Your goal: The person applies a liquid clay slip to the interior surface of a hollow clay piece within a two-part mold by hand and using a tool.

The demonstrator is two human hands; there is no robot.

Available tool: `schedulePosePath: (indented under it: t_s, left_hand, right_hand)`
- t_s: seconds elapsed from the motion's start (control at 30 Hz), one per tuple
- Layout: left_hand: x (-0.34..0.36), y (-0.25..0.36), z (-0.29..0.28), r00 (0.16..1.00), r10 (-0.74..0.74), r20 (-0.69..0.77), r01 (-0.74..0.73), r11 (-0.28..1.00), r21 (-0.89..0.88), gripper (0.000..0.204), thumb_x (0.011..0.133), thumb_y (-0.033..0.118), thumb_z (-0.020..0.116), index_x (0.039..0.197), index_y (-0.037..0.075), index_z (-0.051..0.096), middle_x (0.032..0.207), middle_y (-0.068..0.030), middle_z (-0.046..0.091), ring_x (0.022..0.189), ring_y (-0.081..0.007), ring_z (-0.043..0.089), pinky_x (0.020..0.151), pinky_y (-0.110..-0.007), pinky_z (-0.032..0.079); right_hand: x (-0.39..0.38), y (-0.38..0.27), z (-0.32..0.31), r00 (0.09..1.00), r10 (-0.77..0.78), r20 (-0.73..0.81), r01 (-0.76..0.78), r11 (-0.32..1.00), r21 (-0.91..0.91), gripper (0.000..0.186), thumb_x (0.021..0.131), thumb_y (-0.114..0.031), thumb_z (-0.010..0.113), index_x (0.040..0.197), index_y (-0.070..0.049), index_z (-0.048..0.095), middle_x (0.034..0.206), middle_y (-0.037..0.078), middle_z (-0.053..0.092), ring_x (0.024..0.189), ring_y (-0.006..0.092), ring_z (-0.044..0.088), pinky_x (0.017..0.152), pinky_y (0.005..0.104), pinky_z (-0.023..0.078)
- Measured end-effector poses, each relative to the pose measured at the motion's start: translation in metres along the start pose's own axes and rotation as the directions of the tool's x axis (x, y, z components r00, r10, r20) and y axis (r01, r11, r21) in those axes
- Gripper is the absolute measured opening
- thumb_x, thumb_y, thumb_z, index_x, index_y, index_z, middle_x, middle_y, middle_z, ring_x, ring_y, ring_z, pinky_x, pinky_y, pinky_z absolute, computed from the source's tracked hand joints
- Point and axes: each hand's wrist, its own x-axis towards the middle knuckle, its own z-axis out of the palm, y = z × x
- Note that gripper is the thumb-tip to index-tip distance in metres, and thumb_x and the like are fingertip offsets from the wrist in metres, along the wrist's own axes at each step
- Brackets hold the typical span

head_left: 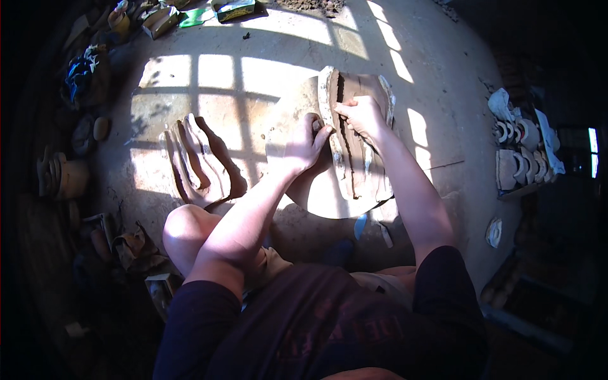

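Note:
A long, hollow clay piece with raised walls and a dark groove along its left side lies on a pale round board on the floor. My left hand is at its left wall, fingers curled and thumb pressed against the clay. Over the groove, my right hand is closed, with thumb and fingertips together at the inner side of that wall. Whatever is between those fingertips is too small to make out. To the left, a second ridged clay piece lies on the floor.
Beside the board's near edge lie a blue flat tool and a pale-handled tool. Curved pale pieces stand in a box at the right. Open boxes are at the far left, and a round pot stands at the left.

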Motion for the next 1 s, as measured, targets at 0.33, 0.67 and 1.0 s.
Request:
schedulePosePath:
  t_s: [0.33, 0.67, 1.0]
  left_hand:
    - [-0.004, 0.0, -0.003, 1.0, -0.005, -0.01, 0.006, 0.999, 0.033, 0.046, 0.105, 0.036, 0.069, 0.131, -0.001, 0.058, 0.106, -0.0224, 0.071, 0.099, -0.0347, 0.069, 0.089, -0.044, 0.055]
    - [-0.008, 0.0, -0.004, 0.999, -0.035, -0.027, 0.035, 0.999, 0.015, 0.045, 0.106, 0.036, 0.067, 0.129, -0.002, 0.058, 0.105, -0.0221, 0.072, 0.098, -0.034, 0.071, 0.088, -0.043, 0.056]
    - [-0.009, 0.003, -0.003, 0.999, -0.028, -0.043, 0.031, 0.997, 0.073, 0.044, 0.105, 0.036, 0.068, 0.127, -0.001, 0.058, 0.106, -0.0249, 0.071, 0.1, -0.0403, 0.07, 0.089, -0.047, 0.055]
  right_hand:
    - [-0.057, 0.015, 0.011, 0.942, -0.318, -0.106, 0.264, 0.898, -0.352, 0.029, 0.088, -0.028, 0.081, 0.092, 0.0, 0.081, 0.078, 0.018, 0.076, 0.072, 0.0243, 0.075, 0.07, 0.0395, 0.056]
    - [-0.053, 0.016, -0.002, 0.997, -0.042, 0.058, 0.055, 0.969, -0.242, 0.033, 0.083, -0.028, 0.087, 0.088, 0.004, 0.08, 0.071, 0.014, 0.074, 0.064, 0.0165, 0.066, 0.063, 0.0348, 0.052]
    - [-0.118, 0.032, 0.008, 0.994, 0.11, -0.008, -0.11, 0.993, -0.045, 0.029, 0.091, -0.026, 0.081, 0.087, 0.002, 0.077, 0.069, 0.006, 0.072, 0.058, 0.0109, 0.063, 0.052, 0.0327, 0.048]
